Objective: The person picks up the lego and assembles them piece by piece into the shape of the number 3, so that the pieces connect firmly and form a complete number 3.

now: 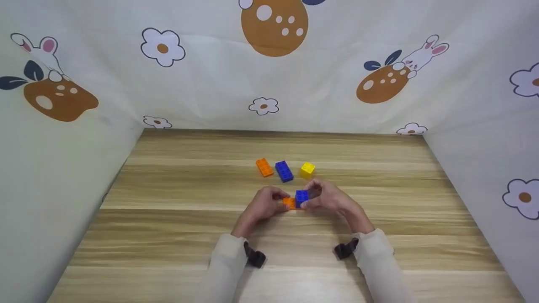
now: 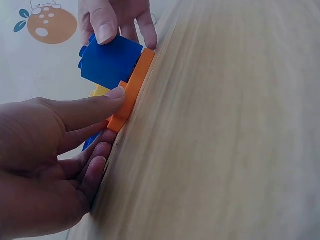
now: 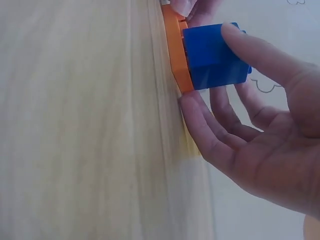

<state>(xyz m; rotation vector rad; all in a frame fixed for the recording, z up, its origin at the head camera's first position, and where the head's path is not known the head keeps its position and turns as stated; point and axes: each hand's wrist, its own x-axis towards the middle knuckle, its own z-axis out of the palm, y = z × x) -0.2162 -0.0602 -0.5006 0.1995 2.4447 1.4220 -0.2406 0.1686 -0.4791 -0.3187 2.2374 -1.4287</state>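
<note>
A flat orange building brick (image 1: 289, 202) lies low on the wooden table in front of the person, its left end pinched by the left hand (image 1: 264, 203). On its right end sits a square blue brick (image 1: 302, 197), studs up and slightly tilted in the left wrist view, where a thin gap shows above the orange brick (image 2: 136, 91). The right hand (image 1: 332, 198) grips this blue brick (image 3: 212, 56) between thumb and fingers. One of its fingertips is right at the end of the orange brick (image 3: 178, 57).
Beyond the hands lie another flat orange brick (image 1: 264, 167), a longer blue brick (image 1: 284, 171) and a yellow brick (image 1: 308, 170). Printed cloth (image 1: 210, 84) walls in the table (image 1: 177, 168) at the back and both sides.
</note>
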